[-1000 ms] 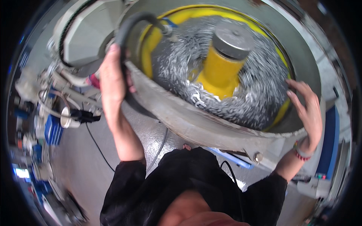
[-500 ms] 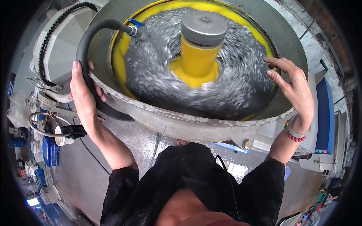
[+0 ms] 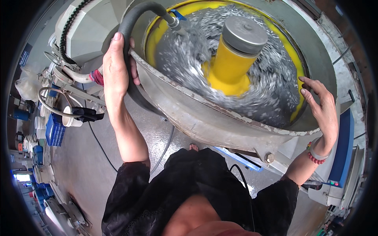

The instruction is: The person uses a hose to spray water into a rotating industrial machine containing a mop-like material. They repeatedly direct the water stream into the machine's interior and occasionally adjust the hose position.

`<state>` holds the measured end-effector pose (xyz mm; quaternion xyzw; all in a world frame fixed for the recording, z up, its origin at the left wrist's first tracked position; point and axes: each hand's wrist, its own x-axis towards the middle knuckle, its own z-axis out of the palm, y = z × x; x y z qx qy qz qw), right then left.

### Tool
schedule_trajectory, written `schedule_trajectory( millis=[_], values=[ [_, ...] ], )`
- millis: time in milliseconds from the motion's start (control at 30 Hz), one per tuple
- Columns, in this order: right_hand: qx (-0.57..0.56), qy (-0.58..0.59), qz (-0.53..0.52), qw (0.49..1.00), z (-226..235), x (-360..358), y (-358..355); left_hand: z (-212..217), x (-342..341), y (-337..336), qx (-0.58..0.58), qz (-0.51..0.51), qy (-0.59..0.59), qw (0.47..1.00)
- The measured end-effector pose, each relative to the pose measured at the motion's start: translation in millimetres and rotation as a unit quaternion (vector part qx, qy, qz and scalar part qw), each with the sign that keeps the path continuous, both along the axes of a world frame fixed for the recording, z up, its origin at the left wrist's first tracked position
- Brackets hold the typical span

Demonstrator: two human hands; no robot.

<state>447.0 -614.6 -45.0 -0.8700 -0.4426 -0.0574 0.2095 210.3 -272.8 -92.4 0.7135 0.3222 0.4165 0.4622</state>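
Observation:
In front of me is a wide round metal tub with a yellow lining. Small grey-white pieces and dark liquid swirl in it, blurred by motion, around a yellow centre column with a grey metal cap. My left hand is wrapped around a thick dark hose at the tub's left rim. The hose arches over the rim, and its metal end with a blue valve lever points into the tub. My right hand hangs over the right rim, fingers apart and holding nothing, fingertips near the yellow lining.
Left of the tub stands a pale machine housing with a black ribbed conduit. A blue crate and a white bucket are further left. Cables cross the wet grey floor. A blue panel stands at the right.
My view has shifted, so the tub appears further right and more tilted. My left hand stays on the hose. My right hand remains over the rim, and the pieces keep swirling.

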Motion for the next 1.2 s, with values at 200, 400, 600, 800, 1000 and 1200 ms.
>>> schedule_trajectory(
  millis=[200,400,600,800,1000,1200],
  values=[
    [0.003,-0.004,-0.002,1.0,0,0,1,1,-3,0,0.002,0.006,0.006,1.0],
    [0.004,-0.018,-0.002,1.0,-3,3,-3,5,1,-4,0.002,-0.006,-0.009,1.0],
    [-0.005,-0.004,-0.007,1.0,0,0,-1,3,0,-3,0.001,-0.008,-0.018,1.0],
    [-0.001,0.002,-0.012,1.0,0,0,-3,2,5,-1,0.002,-0.021,-0.029,0.999],
    [-0.007,-0.02,0.016,1.0,-2,4,2,-1,-10,4,0.024,0.002,-0.005,1.0],
    [-0.019,0.05,0.072,0.996,-2,34,-61,-17,5,3,0.518,0.001,0.02,0.855]
  ],
)
